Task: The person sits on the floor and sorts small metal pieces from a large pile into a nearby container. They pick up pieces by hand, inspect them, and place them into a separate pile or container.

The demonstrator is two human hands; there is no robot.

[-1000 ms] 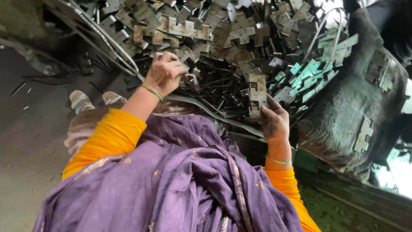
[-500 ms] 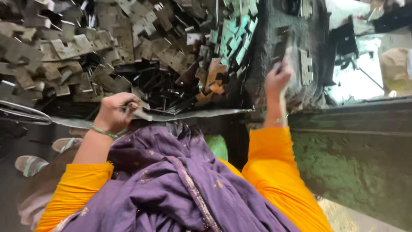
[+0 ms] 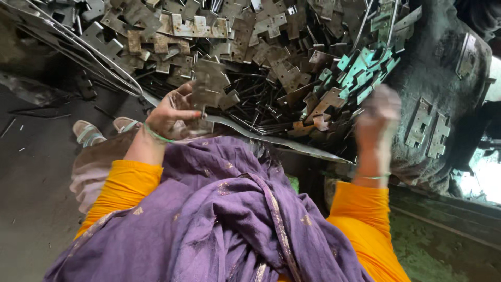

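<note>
holding a flat notched metal plate (image 3: 210,86) pinched in my left hand (image 3: 169,116), fingers clamped on its lower edge, i have it raised just in front of the heap of metal plates (image 3: 250,36) that fills the view from 10 to 1 o'clock. my right hand (image 3: 377,119) is up at 3 o'clock, blurred, near the dark sack (image 3: 443,62) with a few plates resting on it; i cannot tell whether it grips anything or hangs loose. the edges on these stamped pieces look sharp and rusty, and i judge a bare-fingered pinch like this could slip and cut my palm if the plate twists. the heap looks loosely stacked, with long thin strips (image 3: 261,104) poking out toward me, so pulling one piece could send others sliding onto my lap or my sandalled foot (image 3: 86,133) at 9 o'clock. my purple scarf (image 3: 219,219) drapes close to the curved sheet edge (image 3: 282,141) and could snag there.
</note>
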